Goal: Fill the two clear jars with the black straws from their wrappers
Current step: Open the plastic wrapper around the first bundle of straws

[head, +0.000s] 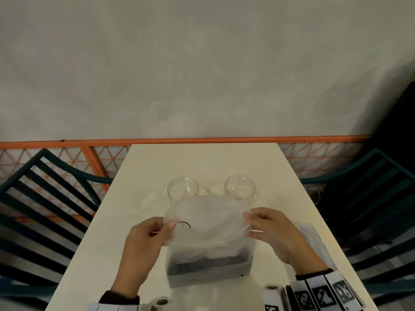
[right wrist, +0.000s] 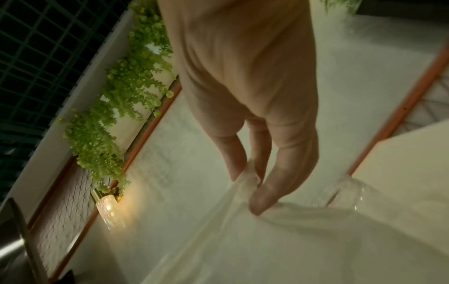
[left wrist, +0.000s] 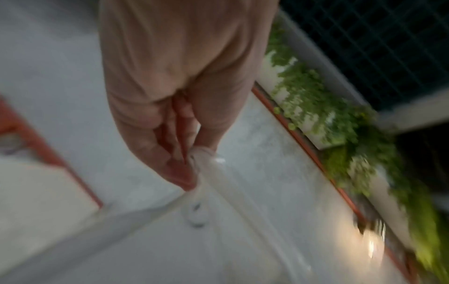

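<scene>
The thin, limp wrapper [head: 208,223] was pinched at its mouth by left hand [head: 143,245] and right hand [head: 276,234]. The black straws [head: 206,263] inside were judged light and likely to spill.

Dim, flat indoor light; head view bends at its edges. Left wrist view smeared by motion blur. Wall lamp [right wrist: 108,208] glows warm, flaring yellow onto the wall.

- You are seated in what looks like a café or restaurant dining area.
- Cream table [head: 202,160] flanked by teal slatted chairs [head: 45,198].
- Orange lattice railing [head: 179,140] against a plain wall.
- Hanging green foliage [right wrist: 116,100] and a lit glass wall lamp [right wrist: 108,209] overhead.
</scene>
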